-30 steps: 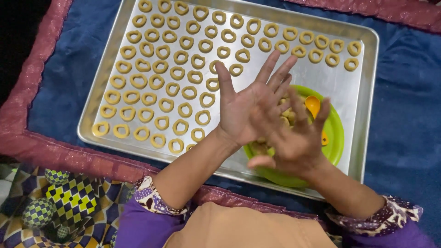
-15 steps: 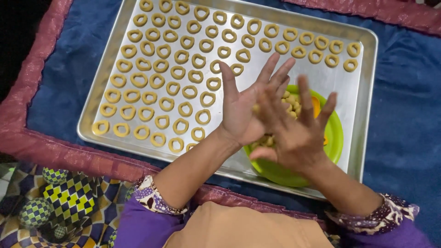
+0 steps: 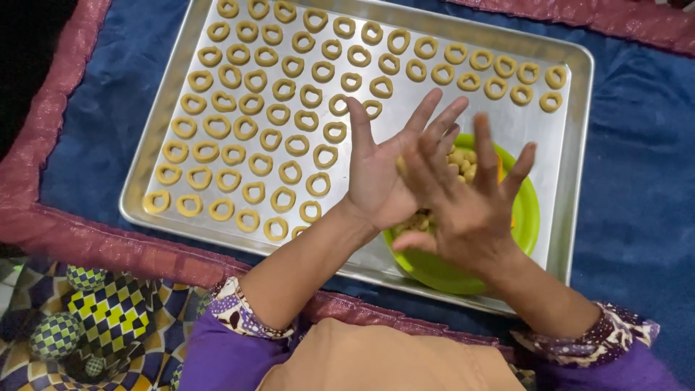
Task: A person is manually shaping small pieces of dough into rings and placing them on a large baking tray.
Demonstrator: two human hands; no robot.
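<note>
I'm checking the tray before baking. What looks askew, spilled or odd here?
Nothing stands out. The dough rings lie in fairly even rows on the tray, none spilled onto the blue cloth. The green bowl sits on the tray under the left hand and right hand.

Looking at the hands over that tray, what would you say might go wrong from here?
1. The left hand and right hand press together right above the green bowl, which sits on the tray near its front edge; a bump could tip it or push it off.
2. The dough rings lie closely packed beside the left hand, so a low wrist could squash or shift some.
3. Dough between the palms could drop onto the rings.
</note>
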